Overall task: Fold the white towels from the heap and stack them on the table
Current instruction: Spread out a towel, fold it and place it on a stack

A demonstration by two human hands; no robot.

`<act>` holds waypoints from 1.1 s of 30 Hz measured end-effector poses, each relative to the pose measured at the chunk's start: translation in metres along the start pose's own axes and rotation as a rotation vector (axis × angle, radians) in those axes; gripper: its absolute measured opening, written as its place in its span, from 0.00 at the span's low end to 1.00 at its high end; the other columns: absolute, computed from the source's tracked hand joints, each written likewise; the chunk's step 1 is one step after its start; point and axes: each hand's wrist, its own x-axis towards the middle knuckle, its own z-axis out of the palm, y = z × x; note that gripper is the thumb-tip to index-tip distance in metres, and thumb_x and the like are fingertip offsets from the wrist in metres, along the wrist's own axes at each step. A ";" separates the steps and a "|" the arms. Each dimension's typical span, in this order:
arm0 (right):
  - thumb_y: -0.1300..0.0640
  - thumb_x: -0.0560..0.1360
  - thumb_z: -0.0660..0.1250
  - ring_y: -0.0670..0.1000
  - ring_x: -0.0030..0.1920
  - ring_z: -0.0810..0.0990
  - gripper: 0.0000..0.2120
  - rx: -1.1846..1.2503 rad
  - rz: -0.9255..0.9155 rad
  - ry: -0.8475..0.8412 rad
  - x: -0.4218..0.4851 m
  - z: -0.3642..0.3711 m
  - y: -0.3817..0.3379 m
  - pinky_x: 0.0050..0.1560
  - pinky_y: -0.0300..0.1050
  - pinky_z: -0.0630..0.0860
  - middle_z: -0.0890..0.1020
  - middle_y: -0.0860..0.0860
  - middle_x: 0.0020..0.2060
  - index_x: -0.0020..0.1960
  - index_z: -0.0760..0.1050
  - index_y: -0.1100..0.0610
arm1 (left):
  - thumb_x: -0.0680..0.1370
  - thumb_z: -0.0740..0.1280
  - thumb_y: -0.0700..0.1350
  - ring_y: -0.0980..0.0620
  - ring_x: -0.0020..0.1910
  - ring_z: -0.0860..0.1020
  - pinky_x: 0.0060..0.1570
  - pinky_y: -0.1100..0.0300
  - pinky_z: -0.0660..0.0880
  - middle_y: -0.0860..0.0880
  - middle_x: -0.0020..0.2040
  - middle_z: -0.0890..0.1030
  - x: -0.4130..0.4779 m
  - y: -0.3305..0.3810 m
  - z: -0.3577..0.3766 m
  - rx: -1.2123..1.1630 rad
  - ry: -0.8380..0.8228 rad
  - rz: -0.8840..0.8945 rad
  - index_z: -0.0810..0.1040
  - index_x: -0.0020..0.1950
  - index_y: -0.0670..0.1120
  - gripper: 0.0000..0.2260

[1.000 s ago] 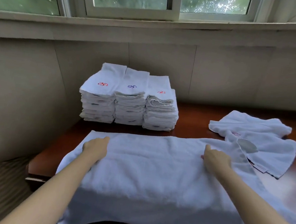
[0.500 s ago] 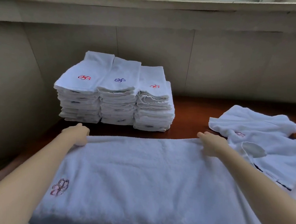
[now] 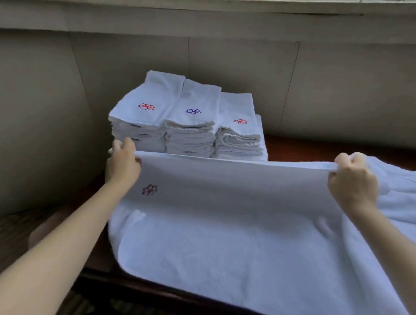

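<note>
A white towel [image 3: 234, 223] with a small dark-red flower mark near its left end is stretched in front of me. Its far edge is lifted off the dark wooden table [image 3: 301, 149]. My left hand [image 3: 121, 163] pinches the far left corner, and my right hand [image 3: 353, 182] pinches the far right corner. The near part of the towel sags over the table's front edge. Behind it stand three side-by-side stacks of folded white towels [image 3: 192, 121], with red, blue and red marks on top.
More unfolded white towels [image 3: 406, 193] lie at the right, partly behind my right hand. A beige panelled wall [image 3: 232, 70] and a window sill close off the back. The table's left end is near the wall corner.
My hands have gripped the towel's far edge and raised it off the table, spreading wider apart. The camera has tilted down and moved closer.
</note>
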 end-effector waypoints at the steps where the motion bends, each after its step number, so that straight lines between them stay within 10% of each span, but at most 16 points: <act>1: 0.72 0.69 0.61 0.69 0.36 0.75 0.06 0.002 0.002 -0.038 -0.013 0.000 0.002 0.34 0.51 0.64 0.72 0.69 0.41 0.45 0.73 0.71 | 0.75 0.63 0.32 0.40 0.44 0.70 0.37 0.51 0.66 0.38 0.56 0.67 -0.013 -0.005 0.003 -0.029 -0.006 -0.012 0.67 0.52 0.41 0.09; 7: 0.65 0.74 0.58 0.62 0.47 0.80 0.11 -0.250 0.010 -0.550 -0.094 0.002 0.013 0.41 0.49 0.72 0.72 0.58 0.53 0.56 0.69 0.61 | 0.75 0.63 0.37 0.40 0.58 0.69 0.55 0.52 0.69 0.41 0.63 0.65 -0.079 -0.031 0.023 -0.025 -0.342 -0.115 0.72 0.61 0.42 0.14; 21: 0.64 0.75 0.56 0.55 0.57 0.74 0.15 -0.414 -0.032 -0.619 -0.111 -0.019 0.012 0.39 0.43 0.67 0.67 0.54 0.57 0.61 0.64 0.54 | 0.77 0.56 0.34 0.41 0.46 0.71 0.41 0.52 0.70 0.42 0.60 0.65 -0.098 -0.034 -0.011 0.179 -0.388 -0.174 0.70 0.58 0.41 0.11; 33: 0.57 0.74 0.57 0.56 0.59 0.72 0.15 -0.640 0.049 -0.511 -0.110 -0.033 0.020 0.52 0.44 0.71 0.71 0.51 0.57 0.60 0.68 0.48 | 0.78 0.56 0.36 0.43 0.58 0.72 0.60 0.53 0.67 0.43 0.59 0.74 -0.101 -0.028 -0.005 0.472 -0.212 -0.017 0.73 0.58 0.43 0.12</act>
